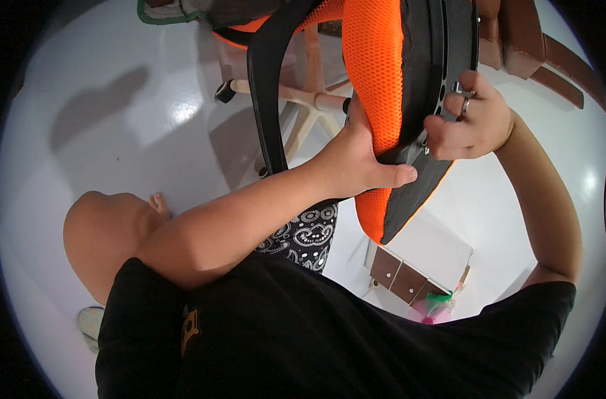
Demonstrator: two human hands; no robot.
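Note:
An orange and black backpack (376,66) is held up on its side in front of me, its orange mesh padding toward the left. A black strap (266,93) hangs from it in a loop on the left. My left hand (369,159) grips the backpack's near end, thumb on the black side and the other fingers mostly hidden behind the mesh. On the right, my right hand (472,123), with a ring on it, has its fingers curled at the zipper (442,73). A small metal zipper pull (424,147) shows at its fingertips.
Behind the backpack stands a beige star-shaped chair base (309,100) with dark casters. Brown furniture (522,40) is at the far right. A white cabinet with brown drawers (389,266) stands below the backpack. One slipper (90,326) lies at lower left.

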